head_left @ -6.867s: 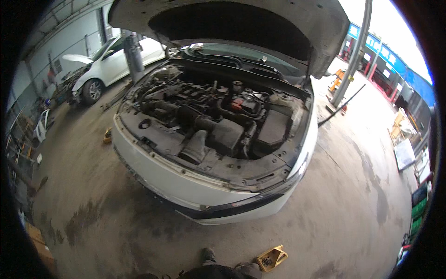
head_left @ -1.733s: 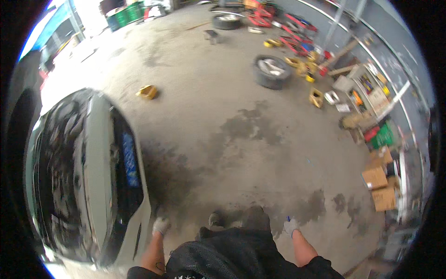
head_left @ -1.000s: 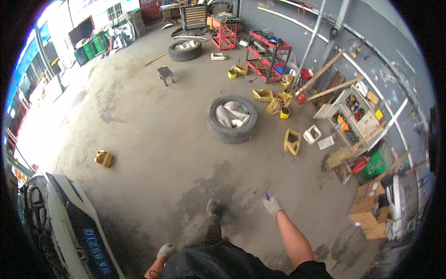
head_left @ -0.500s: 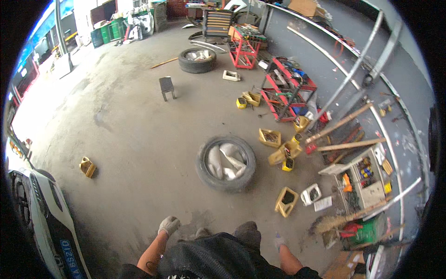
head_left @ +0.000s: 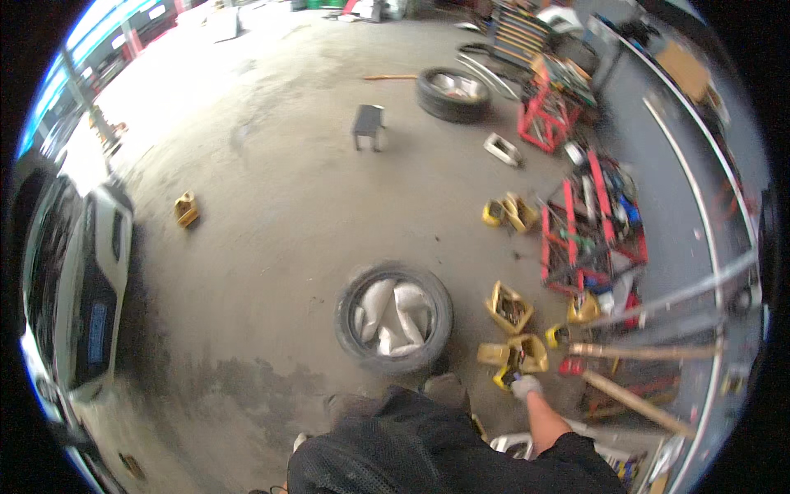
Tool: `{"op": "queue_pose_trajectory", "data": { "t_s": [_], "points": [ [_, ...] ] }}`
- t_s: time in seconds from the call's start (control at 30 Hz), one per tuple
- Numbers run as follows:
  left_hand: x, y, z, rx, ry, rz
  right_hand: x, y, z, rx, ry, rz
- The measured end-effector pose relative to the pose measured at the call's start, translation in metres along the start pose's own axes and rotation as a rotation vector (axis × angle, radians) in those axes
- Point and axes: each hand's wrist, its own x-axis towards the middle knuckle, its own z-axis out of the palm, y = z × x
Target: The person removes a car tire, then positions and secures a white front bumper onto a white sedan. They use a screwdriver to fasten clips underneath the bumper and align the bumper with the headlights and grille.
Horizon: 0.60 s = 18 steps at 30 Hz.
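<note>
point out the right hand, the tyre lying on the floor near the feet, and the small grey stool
right hand (head_left: 523,385): head view, back of the gloved hand
tyre (head_left: 349,328): head view, left sidewall
grey stool (head_left: 369,118): head view, seat top

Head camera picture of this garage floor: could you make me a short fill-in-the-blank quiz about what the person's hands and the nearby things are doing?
1. The right hand, in a light glove, reaches toward a cluster of ____ coloured containers on the floor.
2. The tyre lying flat by the person's feet is stuffed with ____ bags.
3. The white car stands on the person's ____ side.
4. The red tool rack stands on the person's ____ side.

Missing words: yellow; white; left; right
</note>
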Motion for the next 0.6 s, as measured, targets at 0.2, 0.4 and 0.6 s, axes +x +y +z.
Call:
{"op": "queue_pose_trajectory", "data": {
  "t_s": [0.2,0.4,0.6],
  "points": [
    [-0.06,0.044,-0.066,-0.403,-0.1,-0.313,0.135,-0.035,-0.138,-0.268,0.164,-0.316],
    [-0.133,-0.005,0.069,-0.39,-0.053,-0.544,0.104,-0.375,-0.187,-0.198,0.392,-0.988],
    [-0.307,-0.063,0.253,-0.572,-0.517,-0.884,-0.132,-0.536,-0.195,-0.18,0.213,-1.536]
  ]
}}
